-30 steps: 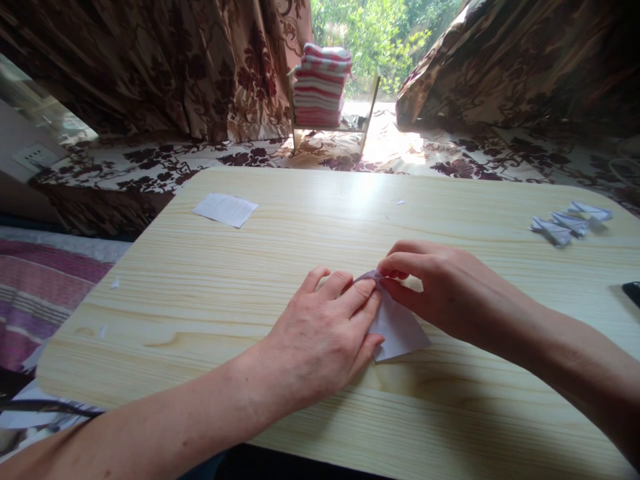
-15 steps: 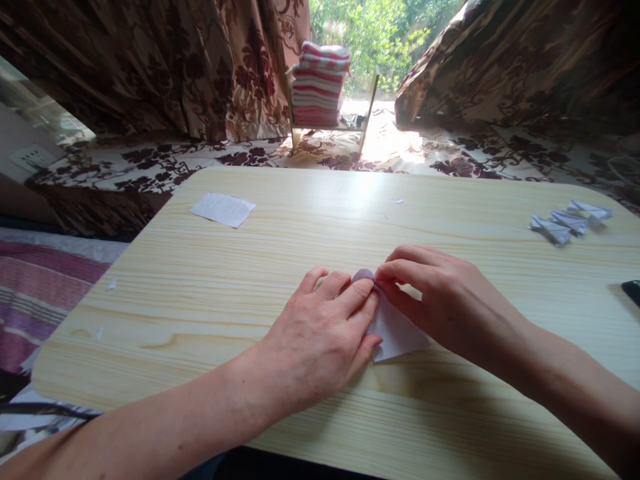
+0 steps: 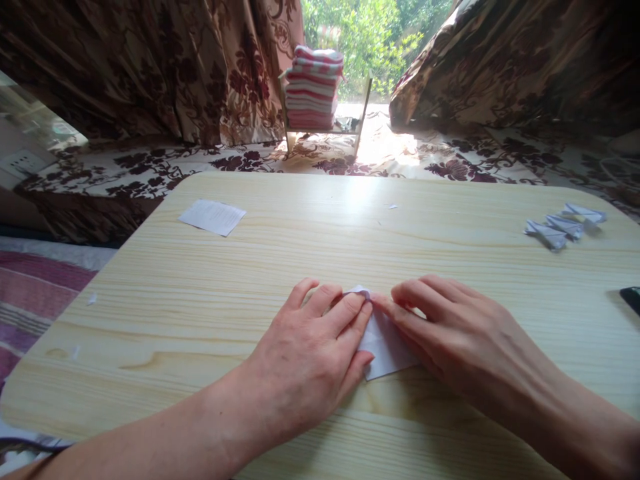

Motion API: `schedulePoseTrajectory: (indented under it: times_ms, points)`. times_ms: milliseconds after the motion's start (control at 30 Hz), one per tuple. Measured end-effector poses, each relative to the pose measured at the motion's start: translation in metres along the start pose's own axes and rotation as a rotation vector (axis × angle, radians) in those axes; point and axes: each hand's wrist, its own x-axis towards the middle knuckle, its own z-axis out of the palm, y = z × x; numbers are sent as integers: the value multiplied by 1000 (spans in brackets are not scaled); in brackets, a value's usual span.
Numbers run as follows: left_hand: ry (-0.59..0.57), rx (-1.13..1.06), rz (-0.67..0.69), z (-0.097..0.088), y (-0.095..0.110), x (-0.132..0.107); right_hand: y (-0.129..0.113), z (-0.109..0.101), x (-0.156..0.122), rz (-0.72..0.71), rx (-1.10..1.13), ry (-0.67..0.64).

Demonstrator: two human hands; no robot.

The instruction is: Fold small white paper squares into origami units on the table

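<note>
A small white sheet of paper (image 3: 386, 347) lies on the wood-grain table, partly covered by both hands. Its far edge is raised into a small curled fold near the fingertips. My left hand (image 3: 313, 347) lies across the left side of the paper, index and middle fingertips pressing at the fold, thumb near the lower edge. From the right, my right hand (image 3: 457, 327) meets the same spot with its index fingertip, the other fingers curled. Its thumb is mostly hidden beneath the hand.
Several folded paper pieces (image 3: 565, 227) sit at the table's (image 3: 225, 300) far right. A printed paper slip (image 3: 213, 217) rests at the far left. Small paper scraps (image 3: 91, 299) are scattered about. A dark object (image 3: 631, 297) shows at the right edge. Folded striped towels (image 3: 314, 90) stand behind.
My right hand has turned flatter and lower, its index finger now pointing at the fold instead of pinching the edge. The paper's curled top looks flatter. The view has shifted slightly.
</note>
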Motion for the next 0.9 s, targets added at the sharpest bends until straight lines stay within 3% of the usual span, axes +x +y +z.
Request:
schedulePoseTrajectory:
  times_ms: [167, 333, 500, 633, 767, 900]
  points:
    - [5, 0, -5, -2, 0, 0, -1, 4, -6, 32, 6, 16]
    - [88, 27, 14, 6, -3, -2, 3, 6, -5, 26, 84, 34]
    - [292, 30, 38, 20, -8, -4, 5, 8, -6, -14, 14, 53]
    - [457, -6, -69, 13, -10, 1, 4, 6, -7, -38, -12, 10]
    - [419, 20, -154, 1, -12, 15, 5, 6, -7, -36, 14, -10]
    - [309, 86, -122, -1, -14, 30, 4, 10, -7, -15, 15, 34]
